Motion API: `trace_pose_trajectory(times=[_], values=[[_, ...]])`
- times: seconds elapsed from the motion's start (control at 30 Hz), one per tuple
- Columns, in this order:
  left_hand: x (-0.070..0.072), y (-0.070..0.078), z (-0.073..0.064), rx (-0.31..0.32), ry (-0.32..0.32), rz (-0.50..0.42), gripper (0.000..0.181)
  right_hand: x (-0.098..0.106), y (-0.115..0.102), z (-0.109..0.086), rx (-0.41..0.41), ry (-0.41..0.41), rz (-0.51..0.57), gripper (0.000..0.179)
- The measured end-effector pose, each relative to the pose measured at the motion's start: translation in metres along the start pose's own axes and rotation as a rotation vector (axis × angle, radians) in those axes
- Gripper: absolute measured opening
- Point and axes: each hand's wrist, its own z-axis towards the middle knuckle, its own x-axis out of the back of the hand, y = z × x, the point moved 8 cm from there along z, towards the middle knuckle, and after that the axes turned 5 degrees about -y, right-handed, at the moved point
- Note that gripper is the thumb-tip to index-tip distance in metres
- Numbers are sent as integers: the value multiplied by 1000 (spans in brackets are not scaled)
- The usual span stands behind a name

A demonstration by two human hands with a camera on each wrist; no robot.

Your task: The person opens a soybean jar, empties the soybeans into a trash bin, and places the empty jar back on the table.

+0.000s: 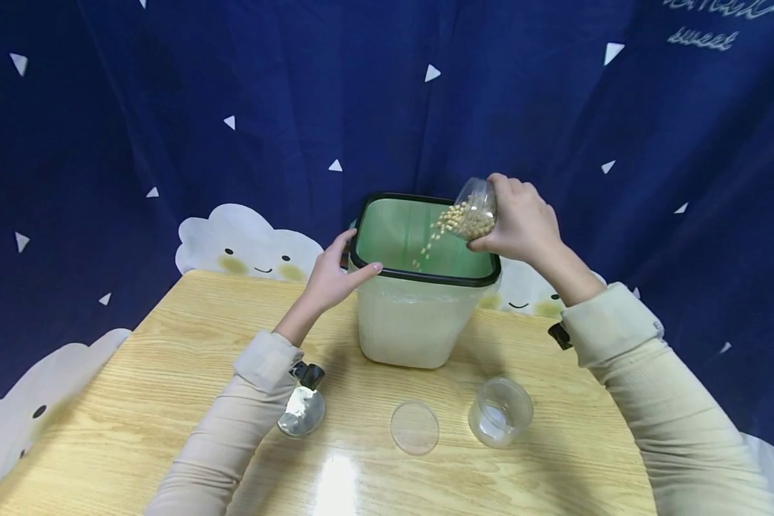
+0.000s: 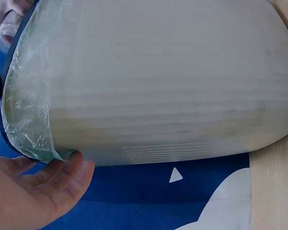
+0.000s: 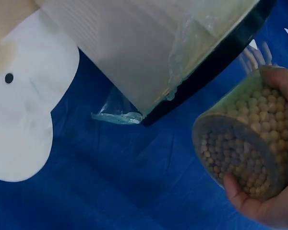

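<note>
My right hand [image 1: 522, 218] grips a clear plastic jar [image 1: 476, 208] of soybeans, tipped over the mouth of a white trash bin [image 1: 413, 322]. Soybeans [image 1: 435, 233] pour from the jar into the bin, which has a green liner bag [image 1: 393, 222] and a black rim. The right wrist view shows the jar's base [image 3: 235, 160], with many beans behind it. My left hand [image 1: 332, 276] holds the bin's left corner, thumb over the front rim. In the left wrist view its fingers [image 2: 74, 165] touch the bin's side below the rim. The bin's floor is hidden.
On the wooden table [image 1: 200, 358], in front of the bin, lie a clear round lid [image 1: 414, 428] and an open clear jar [image 1: 499, 412]. A shiny silver disc [image 1: 302, 412] lies beside my left forearm. A dark blue curtain [image 1: 284, 93] hangs behind.
</note>
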Motion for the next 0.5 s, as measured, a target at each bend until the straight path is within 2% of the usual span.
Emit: trace_pose_trajectory(times=[0.27, 0.5], values=[[0, 0, -1, 4, -4, -11, 74, -3, -9, 3, 82, -37, -157, 91], [0, 0, -1, -3, -3, -10, 74, -2, -14, 4, 144, 0, -226, 91]])
